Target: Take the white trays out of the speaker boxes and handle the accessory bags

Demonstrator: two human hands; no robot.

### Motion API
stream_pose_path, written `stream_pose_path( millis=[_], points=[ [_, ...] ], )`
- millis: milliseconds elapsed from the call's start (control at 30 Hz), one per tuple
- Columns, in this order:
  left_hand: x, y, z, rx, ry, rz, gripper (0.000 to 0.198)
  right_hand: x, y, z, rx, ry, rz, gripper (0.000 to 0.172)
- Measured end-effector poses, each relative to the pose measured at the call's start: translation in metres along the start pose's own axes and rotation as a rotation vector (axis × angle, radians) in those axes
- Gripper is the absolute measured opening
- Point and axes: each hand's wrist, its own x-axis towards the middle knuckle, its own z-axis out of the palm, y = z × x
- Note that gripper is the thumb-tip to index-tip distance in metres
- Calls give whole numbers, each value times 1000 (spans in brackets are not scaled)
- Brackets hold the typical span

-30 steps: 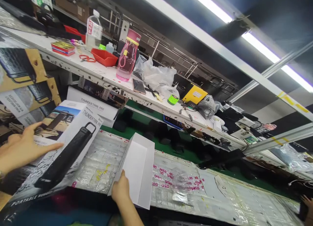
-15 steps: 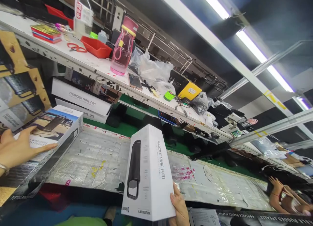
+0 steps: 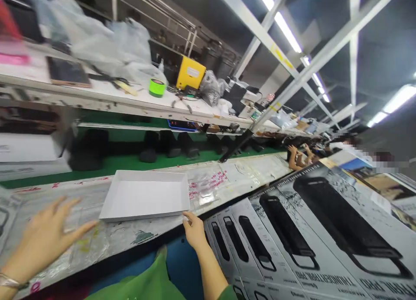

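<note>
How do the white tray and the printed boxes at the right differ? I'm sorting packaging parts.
The white tray is plain, with no print; the printed boxes each show a black handled device and lettering. The tray lies open and alone on the taped bench, with the right hand at its near corner; the boxes stand closed, packed side by side in a row. Both are mostly white.

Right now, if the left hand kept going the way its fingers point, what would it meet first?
Probably the white tray: the left hand is spread open above the taped bench edge, its fingers aimed at the tray's near left corner. Depth is unclear.
</note>
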Motion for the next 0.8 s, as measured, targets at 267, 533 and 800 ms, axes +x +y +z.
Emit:
stream_pose_path(
  millis=[267, 533, 800],
  points=[
    [39, 256, 83, -310, -672, 588, 48, 39, 92, -74, 367, 394, 368, 51],
    [95, 437, 227, 76, -994, 656, 33, 105, 130, -116, 527, 317, 544, 68],
    [108, 451, 266, 299, -1076, 646, 26, 131, 143, -130, 476, 176, 700, 68]
  ],
)
